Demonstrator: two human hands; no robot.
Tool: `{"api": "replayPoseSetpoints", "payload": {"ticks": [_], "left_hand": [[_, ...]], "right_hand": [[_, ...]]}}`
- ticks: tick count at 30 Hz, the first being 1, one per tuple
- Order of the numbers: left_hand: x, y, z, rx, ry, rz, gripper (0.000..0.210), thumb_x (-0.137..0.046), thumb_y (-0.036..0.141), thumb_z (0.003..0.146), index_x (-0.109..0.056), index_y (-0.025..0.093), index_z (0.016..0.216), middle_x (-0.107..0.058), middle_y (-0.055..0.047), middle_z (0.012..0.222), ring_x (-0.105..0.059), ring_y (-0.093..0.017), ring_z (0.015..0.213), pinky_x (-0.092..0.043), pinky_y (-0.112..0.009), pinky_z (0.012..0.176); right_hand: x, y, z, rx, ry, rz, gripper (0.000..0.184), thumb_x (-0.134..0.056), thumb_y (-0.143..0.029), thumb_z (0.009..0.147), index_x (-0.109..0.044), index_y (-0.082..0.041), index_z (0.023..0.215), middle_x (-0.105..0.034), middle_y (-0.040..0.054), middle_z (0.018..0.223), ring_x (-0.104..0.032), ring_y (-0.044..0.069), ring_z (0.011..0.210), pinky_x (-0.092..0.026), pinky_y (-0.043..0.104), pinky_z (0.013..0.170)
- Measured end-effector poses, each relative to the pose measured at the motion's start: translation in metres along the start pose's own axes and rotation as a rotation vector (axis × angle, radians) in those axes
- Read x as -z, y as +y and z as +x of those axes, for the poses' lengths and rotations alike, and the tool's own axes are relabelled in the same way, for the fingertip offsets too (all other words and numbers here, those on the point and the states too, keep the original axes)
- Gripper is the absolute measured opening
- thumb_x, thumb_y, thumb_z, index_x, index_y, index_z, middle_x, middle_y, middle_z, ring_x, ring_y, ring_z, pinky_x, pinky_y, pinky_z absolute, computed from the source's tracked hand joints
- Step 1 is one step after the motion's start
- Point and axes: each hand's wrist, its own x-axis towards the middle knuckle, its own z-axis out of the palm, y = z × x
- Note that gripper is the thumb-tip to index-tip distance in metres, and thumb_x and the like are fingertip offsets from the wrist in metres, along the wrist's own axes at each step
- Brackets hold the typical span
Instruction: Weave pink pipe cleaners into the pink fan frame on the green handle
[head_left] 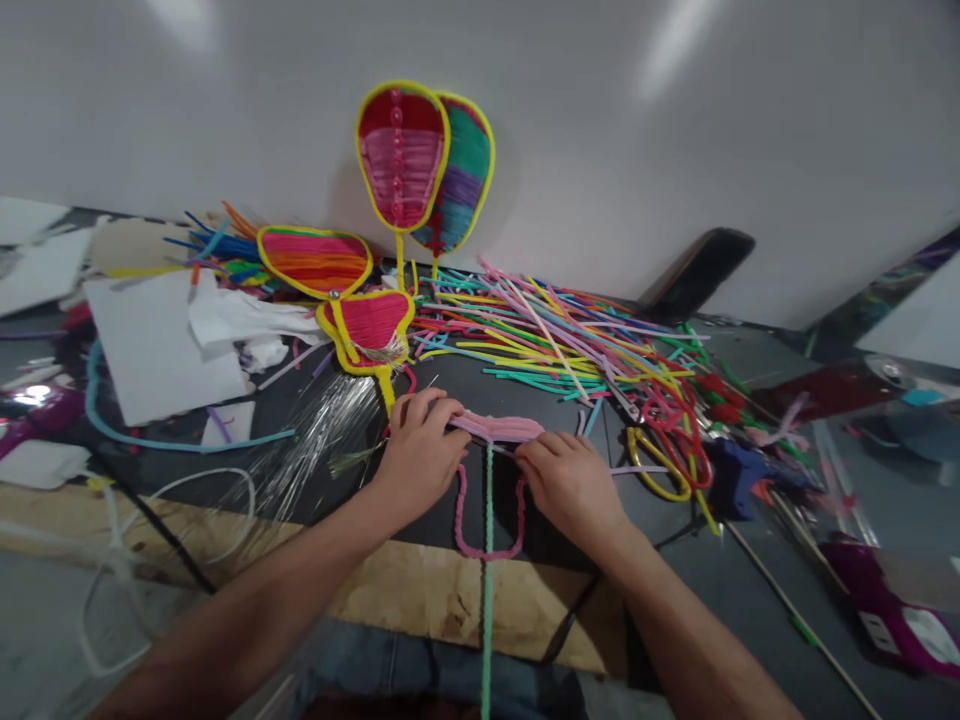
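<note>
Filling the most space, one dark tabletop (457, 375), with a pale wooden strip (420, 590) along the side nearest you.

Item: heap of loose, many-coloured fuzzy stems (547, 340), just beyond your hands; best left clear of your elbow room.

Item: finished-looking panels edged in yellow, a red-and-pink one (375, 165) standing behind the heap; its close, level rows make a fair standard for yours.

Item: your right hand (574, 485), fingers curled in, thumb and fingertips apparently pinching at the right end of the pink work.

Item: your left hand (420, 450), fingers bent over the left end, seemingly pressing it; what the thumb does, you cannot tell from this view.

Item: magenta outline (506, 556), between and below your hands, its lower curve reaching the wooden strip. Pull with equal force at both sides, or it may bow inward.

Item: mint-green stem (490, 500), running down the middle of the outline; a good centre line, best held straight.

Item: pale pink band (510, 428), across the top, between your fingertips. Press each strand snug against its neighbour.

Item, slimmest: lavender stem (637, 470), to the right of your right hand; mind it does not snag.
</note>
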Motion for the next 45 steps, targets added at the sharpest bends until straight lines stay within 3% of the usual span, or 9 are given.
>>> {"api": "replayPoseSetpoints", "payload": {"ticks": [9, 16, 21, 26, 36, 42, 45], "left_hand": [[0.001, -0.003, 0.001, -0.004, 0.045, 0.017, 0.013, -0.057, 0.021, 0.080, -0.066, 0.021, 0.088, -0.058, -0.008, 0.109, -0.038, -0.030, 0.114, -0.033, -0.052, 0.094], [-0.007, -0.008, 0.002, -0.049, 0.023, -0.016, 0.014, -0.052, 0.017, 0.081, -0.066, 0.019, 0.078, -0.055, -0.009, 0.110, -0.037, -0.029, 0.115, -0.037, -0.048, 0.094], [-0.012, -0.009, 0.002, -0.102, -0.036, -0.017, 0.023, -0.043, 0.005, 0.081, -0.061, 0.014, 0.093, -0.053, -0.012, 0.113, -0.042, -0.025, 0.114, -0.041, -0.041, 0.095], [-0.011, -0.017, 0.005, -0.133, -0.079, -0.007, 0.026, -0.042, 0.003, 0.081, -0.057, 0.014, 0.098, -0.059, -0.012, 0.108, -0.052, -0.024, 0.103, -0.043, -0.042, 0.092], [-0.007, -0.034, 0.005, -0.085, -0.119, -0.010, 0.039, -0.038, -0.005, 0.071, -0.056, 0.014, 0.100, -0.054, -0.015, 0.121, -0.051, -0.025, 0.114, -0.045, -0.040, 0.095], [-0.005, -0.033, 0.010, -0.048, -0.106, -0.118, 0.031, -0.032, 0.000, 0.079, -0.052, 0.017, 0.095, -0.051, -0.011, 0.119, -0.049, -0.020, 0.115, -0.044, -0.037, 0.095], [0.000, -0.035, 0.014, 0.017, -0.068, -0.254, 0.021, -0.032, 0.008, 0.084, -0.050, 0.018, 0.086, -0.056, -0.009, 0.111, -0.052, -0.018, 0.110, -0.043, -0.038, 0.094]], "right_hand": [[-0.015, -0.001, 0.005, -0.033, 0.038, 0.171, 0.013, -0.049, -0.017, 0.088, -0.062, -0.021, 0.085, -0.065, 0.0045, 0.085, -0.056, 0.019, 0.079, -0.036, 0.031, 0.071], [-0.019, -0.008, 0.008, -0.049, 0.041, 0.174, 0.009, -0.054, -0.019, 0.087, -0.063, -0.021, 0.087, -0.067, 0.0036, 0.086, -0.058, 0.019, 0.082, -0.036, 0.032, 0.070], [-0.015, -0.007, 0.009, -0.047, 0.056, 0.172, 0.008, -0.056, -0.024, 0.086, -0.061, -0.021, 0.091, -0.064, 0.0061, 0.090, -0.055, 0.022, 0.085, -0.039, 0.033, 0.074], [-0.008, 0.005, 0.007, -0.097, 0.081, 0.217, 0.026, -0.065, -0.034, 0.078, -0.058, -0.019, 0.098, -0.061, 0.0085, 0.099, -0.052, 0.025, 0.093, -0.041, 0.037, 0.080], [0.011, 0.045, -0.008, -0.110, -0.192, 0.162, 0.004, -0.062, -0.022, 0.081, -0.065, -0.024, 0.083, -0.067, 0.0015, 0.081, -0.059, 0.019, 0.080, -0.038, 0.029, 0.068], [0.007, 0.036, -0.003, -0.078, -0.051, 0.153, 0.007, -0.057, -0.021, 0.084, -0.064, -0.022, 0.083, -0.065, 0.0051, 0.092, -0.056, 0.020, 0.088, -0.040, 0.032, 0.076], [0.004, 0.030, -0.003, -0.073, -0.051, 0.128, 0.005, -0.059, -0.022, 0.083, -0.063, -0.021, 0.083, -0.064, 0.0056, 0.096, -0.055, 0.022, 0.089, -0.041, 0.033, 0.077]]}}
